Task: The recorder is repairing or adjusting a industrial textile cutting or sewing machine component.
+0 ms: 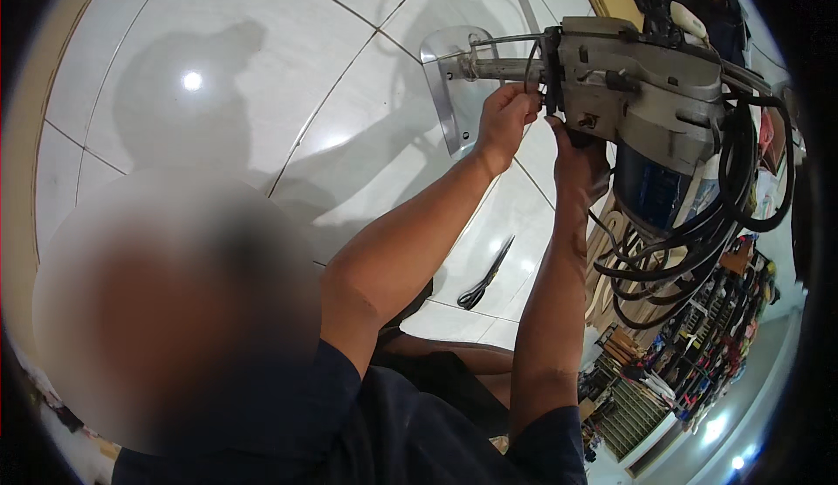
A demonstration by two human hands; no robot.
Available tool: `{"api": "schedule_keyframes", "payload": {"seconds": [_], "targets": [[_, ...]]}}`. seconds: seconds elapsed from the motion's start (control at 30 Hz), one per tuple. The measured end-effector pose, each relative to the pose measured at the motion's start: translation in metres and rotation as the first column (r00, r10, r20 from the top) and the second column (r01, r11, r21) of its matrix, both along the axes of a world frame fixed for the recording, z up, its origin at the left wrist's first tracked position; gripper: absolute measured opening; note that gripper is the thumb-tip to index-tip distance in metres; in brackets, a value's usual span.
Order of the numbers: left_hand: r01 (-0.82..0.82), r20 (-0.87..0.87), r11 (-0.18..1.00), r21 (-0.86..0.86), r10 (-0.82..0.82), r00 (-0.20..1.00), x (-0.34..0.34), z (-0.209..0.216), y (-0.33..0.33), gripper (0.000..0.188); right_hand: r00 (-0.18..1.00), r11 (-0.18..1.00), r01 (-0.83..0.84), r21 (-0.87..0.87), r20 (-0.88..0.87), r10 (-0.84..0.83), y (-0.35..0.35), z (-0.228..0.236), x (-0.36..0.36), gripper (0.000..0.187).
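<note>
A cloth cutting machine [602, 75] with a grey metal body and a blue motor part stands at the upper right. Its column [506, 68] links the body to a silver base plate [438, 101] with rounded corners. My left hand [508, 123] is closed in a pinch against the black bracket [552, 70] at the front of the body; what lies between the fingertips is too small to make out. From below, my right hand [578, 166] grips the underside of the body, thumb raised beside the bracket and the other fingers mostly hidden.
Black-handled scissors [486, 280] lie on the white tiled floor [349, 118] between my forearms. A thick coil of black cable [742, 171] hangs from the machine's rear. Crowded shelves [690, 337] line the right side. A blurred patch covers the lower left.
</note>
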State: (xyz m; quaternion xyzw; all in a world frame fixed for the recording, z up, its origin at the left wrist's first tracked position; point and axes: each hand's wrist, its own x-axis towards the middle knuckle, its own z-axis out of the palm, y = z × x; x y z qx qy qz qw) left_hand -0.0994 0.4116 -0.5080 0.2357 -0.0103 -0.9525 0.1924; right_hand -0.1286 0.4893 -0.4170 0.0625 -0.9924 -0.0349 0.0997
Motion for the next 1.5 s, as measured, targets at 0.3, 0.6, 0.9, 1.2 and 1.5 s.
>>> {"api": "schedule_keyframes", "payload": {"seconds": [0.3,0.6,0.9,1.2,1.5], "targets": [[0.091,-0.073,0.881,-0.465,-0.141,0.987,-0.009,-0.028,-0.002,0.018,0.994,0.988,-0.108,-0.106,0.006,0.11,0.003,-0.005,-0.003,0.083],[0.225,-0.178,0.928,-0.298,-0.286,0.942,-0.007,-0.02,0.004,0.021,0.991,0.991,-0.118,0.061,0.079,0.113,0.007,-0.001,-0.011,0.083],[0.216,-0.327,0.936,0.278,-0.119,0.937,0.007,-0.002,0.019,0.022,0.998,0.996,-0.044,0.076,0.051,0.04,-0.002,0.003,-0.003,0.084],[0.056,0.167,0.957,-0.286,-0.008,0.986,0.016,0.041,0.033,0.037,1.0,0.993,-0.025,0.114,0.014,0.024,0.008,-0.007,-0.009,0.081],[0.134,0.261,0.876,-0.463,-0.009,0.965,0.007,0.012,-0.003,0.025,0.939,0.934,-0.344,-0.096,-0.033,0.342,0.033,-0.015,-0.016,0.069]]}}
